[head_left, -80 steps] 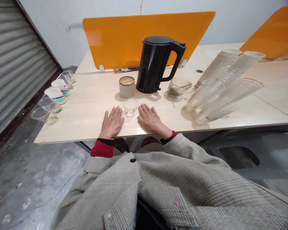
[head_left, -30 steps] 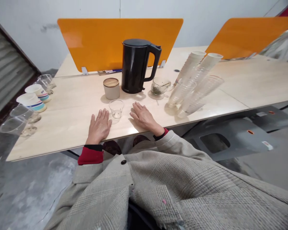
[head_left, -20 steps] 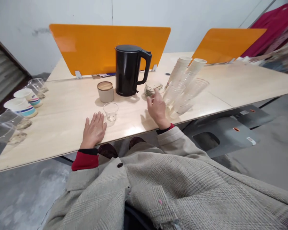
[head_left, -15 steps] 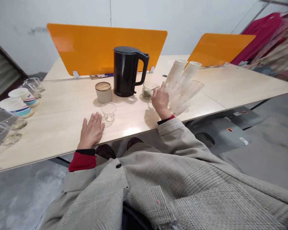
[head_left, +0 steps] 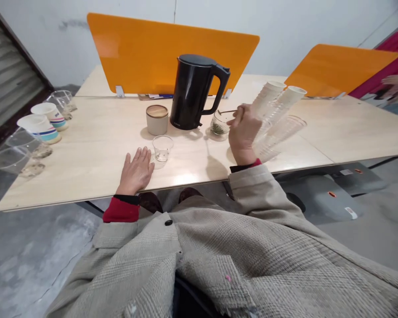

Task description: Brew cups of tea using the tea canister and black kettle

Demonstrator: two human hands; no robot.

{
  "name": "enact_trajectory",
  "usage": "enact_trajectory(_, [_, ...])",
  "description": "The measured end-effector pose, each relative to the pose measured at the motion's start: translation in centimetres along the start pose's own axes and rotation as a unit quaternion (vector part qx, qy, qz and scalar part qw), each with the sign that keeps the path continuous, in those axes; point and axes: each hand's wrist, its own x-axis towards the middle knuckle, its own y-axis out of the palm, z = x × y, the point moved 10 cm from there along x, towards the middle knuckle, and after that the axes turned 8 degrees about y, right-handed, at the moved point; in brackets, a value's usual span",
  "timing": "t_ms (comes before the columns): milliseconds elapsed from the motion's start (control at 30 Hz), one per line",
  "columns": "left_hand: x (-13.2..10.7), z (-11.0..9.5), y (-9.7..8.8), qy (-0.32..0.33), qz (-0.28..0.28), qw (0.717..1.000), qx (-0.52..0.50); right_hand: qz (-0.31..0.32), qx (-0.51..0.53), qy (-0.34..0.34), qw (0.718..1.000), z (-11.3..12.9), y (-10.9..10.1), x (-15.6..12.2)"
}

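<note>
My right hand is closed around the handle of a small spoon, whose tip is at the rim of a ribbed glass bowl. Dry green tea leaves lie in the bottom of that bowl. My left hand lies flat on the table, fingers stretched out. Just right of its fingertips stands a clear plastic cup with a few dark bits at its bottom. A black electric kettle and a grey canister with a wooden lid stand behind the cup.
Stacked cups, paper and clear plastic, lean beside my right hand. Along the table's left edge stand several cups, among them a striped paper cup. An orange divider rises behind the kettle. Grey chairs sit under the table's right side.
My right hand has lifted a little, and the spoon now shows more clearly at the bowl's rim. The whole view has shifted. My left hand still rests flat beside the cup.
</note>
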Motion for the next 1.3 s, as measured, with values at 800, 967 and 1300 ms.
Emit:
enact_trajectory(800, [-0.3,-0.3,-0.2,0.005,-0.002,1.0,-0.008,0.34,0.238,0.001,0.91,11.2,7.8,-9.2])
enact_trajectory(967, [-0.3,-0.2,-0.2,0.003,-0.005,1.0,-0.007,0.337,0.251,0.0,0.907,10.9,8.0,-9.4])
enact_trajectory(1300, [-0.3,-0.3,-0.3,0.007,-0.014,1.0,-0.013,0.361,0.272,0.004,0.892,11.2,8.2,-9.8])
